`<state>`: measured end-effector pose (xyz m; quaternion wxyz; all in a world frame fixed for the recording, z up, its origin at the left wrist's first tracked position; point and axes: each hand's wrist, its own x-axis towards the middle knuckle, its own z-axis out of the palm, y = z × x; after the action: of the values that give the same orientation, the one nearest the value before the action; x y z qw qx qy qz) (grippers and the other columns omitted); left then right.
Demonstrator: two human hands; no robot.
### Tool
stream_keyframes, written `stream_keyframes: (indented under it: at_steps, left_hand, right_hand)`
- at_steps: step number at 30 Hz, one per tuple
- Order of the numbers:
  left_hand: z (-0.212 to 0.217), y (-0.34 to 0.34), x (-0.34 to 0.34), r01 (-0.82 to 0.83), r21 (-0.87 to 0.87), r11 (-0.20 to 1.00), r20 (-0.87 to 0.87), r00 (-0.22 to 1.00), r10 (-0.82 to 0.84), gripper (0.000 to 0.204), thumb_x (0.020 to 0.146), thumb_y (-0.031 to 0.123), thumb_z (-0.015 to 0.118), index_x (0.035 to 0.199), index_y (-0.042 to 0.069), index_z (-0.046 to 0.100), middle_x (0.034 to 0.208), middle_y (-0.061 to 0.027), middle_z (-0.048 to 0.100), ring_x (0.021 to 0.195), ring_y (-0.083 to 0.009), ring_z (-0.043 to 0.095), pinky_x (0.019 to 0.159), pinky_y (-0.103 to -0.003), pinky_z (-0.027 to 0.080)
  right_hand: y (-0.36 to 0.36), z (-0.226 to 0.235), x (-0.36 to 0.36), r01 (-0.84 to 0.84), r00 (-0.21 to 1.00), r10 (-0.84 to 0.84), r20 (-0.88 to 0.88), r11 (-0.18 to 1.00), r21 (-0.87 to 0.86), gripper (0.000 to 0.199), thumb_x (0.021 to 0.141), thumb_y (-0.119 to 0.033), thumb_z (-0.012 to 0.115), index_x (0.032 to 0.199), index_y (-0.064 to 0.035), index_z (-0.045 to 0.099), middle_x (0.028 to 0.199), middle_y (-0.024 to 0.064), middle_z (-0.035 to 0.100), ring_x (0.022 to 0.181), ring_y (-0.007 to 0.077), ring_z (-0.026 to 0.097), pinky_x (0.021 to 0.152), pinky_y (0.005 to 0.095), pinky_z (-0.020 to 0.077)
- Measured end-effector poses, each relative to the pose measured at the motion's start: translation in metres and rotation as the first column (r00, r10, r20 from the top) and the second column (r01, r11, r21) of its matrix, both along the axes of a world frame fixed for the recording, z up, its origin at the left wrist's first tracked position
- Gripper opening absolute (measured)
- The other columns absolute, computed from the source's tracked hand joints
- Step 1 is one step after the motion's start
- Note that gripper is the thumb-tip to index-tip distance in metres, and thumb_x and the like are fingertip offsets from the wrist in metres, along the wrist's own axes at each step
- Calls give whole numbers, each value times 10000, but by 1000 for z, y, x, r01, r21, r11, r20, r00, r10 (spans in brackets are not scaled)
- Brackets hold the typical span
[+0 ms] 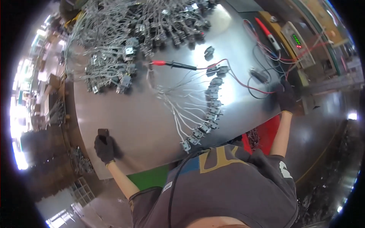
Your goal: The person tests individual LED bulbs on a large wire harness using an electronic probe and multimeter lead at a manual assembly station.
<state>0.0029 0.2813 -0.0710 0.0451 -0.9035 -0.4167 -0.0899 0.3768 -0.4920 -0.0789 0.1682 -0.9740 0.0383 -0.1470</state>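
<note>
My left hand (104,149), in a dark glove, is closed round a small dark rectangular block (103,132) near the table's left edge. At the right edge, my dark-gloved right hand (285,95) is by the red and black test leads (262,91); its fingers blend into the dark surroundings, so its grip is unclear. Between my hands, a curved row of grey connectors (213,102) with white wires (176,108) lies on the metal table (133,114). A black test probe with a red end (173,64) rests beyond the row, across the wires' far side.
A large heap of wired connectors (144,26) covers the far left. Loose grey connectors (208,53) lie beyond the row. A red probe (266,32) and a meter with a lit display (298,43) are far right. A red bin (266,133) stands below the front edge.
</note>
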Motion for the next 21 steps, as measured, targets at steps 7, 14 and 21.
stream_keyframes:
  at_steps: [7, 14, 21]
  left_hand:
    - [36, -27, 41, -190, -134, 973, -100, 979, 178, 532, 882, 382, 739, 1283, 59, 604, 1225, -201, 684, 1212, -412, 639, 991, -549, 532]
    - [37, -114, 94, 392, 291, 873, 242, 852, -464, 304, 873, 101, 707, 1174, 59, 700, 1175, -162, 713, 1071, -394, 691, 1022, -488, 533]
    - [39, -280, 257, 867, -144, 478, 448, 488, -749, 453, 871, 191, 738, 1306, 80, 674, 1252, -188, 693, 1210, -393, 648, 1053, -485, 515]
  right_hand:
    - [2, 40, 44, 49, 999, -50, 20, 996, 78, 432, 988, -405, 624, 1310, -121, 677, 1275, 190, 707, 1177, 387, 678, 986, 476, 531]
    - [22, 42, 160, -129, 954, 148, 261, 988, -88, 458, 987, -430, 628, 1349, -153, 665, 1322, 150, 703, 1188, 368, 679, 1003, 463, 536]
    - [199, 46, 165, -770, 616, 787, -22, 608, 193, 508, 996, -450, 631, 1435, -194, 629, 1374, 124, 692, 1235, 336, 674, 1071, 414, 526]
